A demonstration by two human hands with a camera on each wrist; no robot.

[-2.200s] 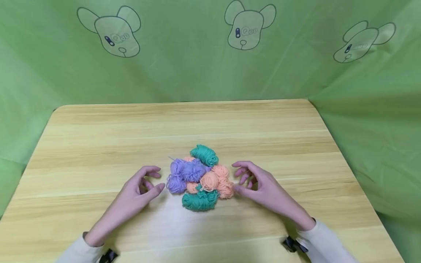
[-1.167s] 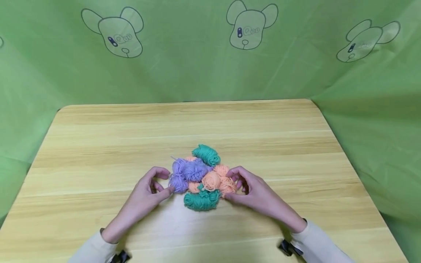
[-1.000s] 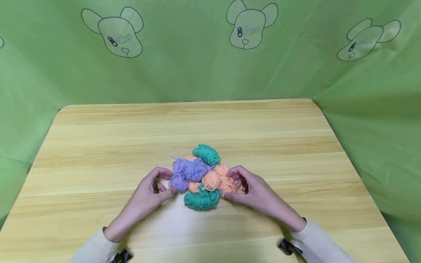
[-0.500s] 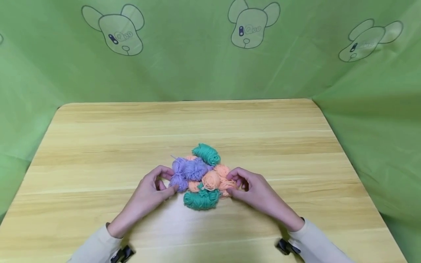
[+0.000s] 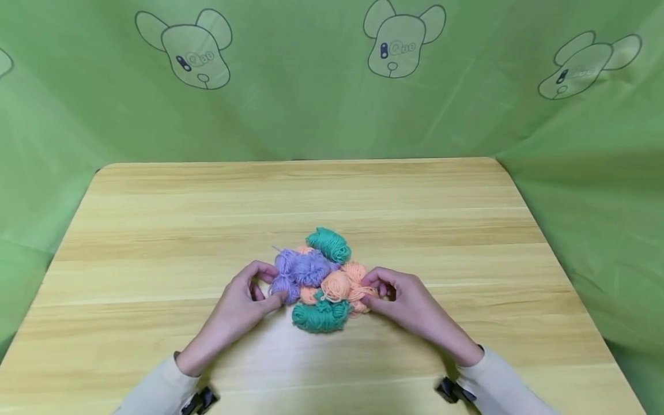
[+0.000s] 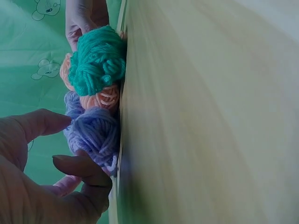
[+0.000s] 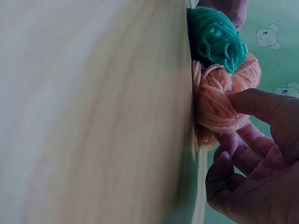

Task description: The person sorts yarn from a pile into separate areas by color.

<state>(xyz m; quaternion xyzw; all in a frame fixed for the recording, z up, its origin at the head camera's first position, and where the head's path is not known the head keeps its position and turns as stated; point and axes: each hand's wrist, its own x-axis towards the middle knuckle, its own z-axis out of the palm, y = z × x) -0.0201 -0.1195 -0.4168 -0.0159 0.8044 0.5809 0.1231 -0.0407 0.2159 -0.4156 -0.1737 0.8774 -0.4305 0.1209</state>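
Yarn heap [image 5: 317, 275] on the wooden table [image 5: 290, 199], just below centre in the head view. At left end of heap: lower lavender ball [image 5: 284, 288], held between thumb and bent forefinger of the left hand [image 5: 238, 301]. Thumb tip against the strands, forefinger arched toward the far side, its tip partly hidden; a moderate gap between thumb and forefinger, remaining fingers curled. At right end: outer peach ball [image 5: 361, 294], pinched by the right hand [image 5: 407, 297]. In the right wrist view, thumb pressed on the winding, fingers curved behind and below; spread narrow.

Between the hands: fluffy lavender ball [image 5: 311, 268] and front peach ball [image 5: 336, 286], side by side mid-heap. Teal skein at top of heap [image 5: 328, 244]; second teal skein along the bottom edge [image 5: 320, 317].

Further out: pale sleeves [image 5: 161, 389] in both lower corners, with black wrist devices [image 5: 201, 400] at the cuffs. Green cloth [image 5: 290, 115] across the upper frame, printed with cartoon heads [image 5: 197, 57].
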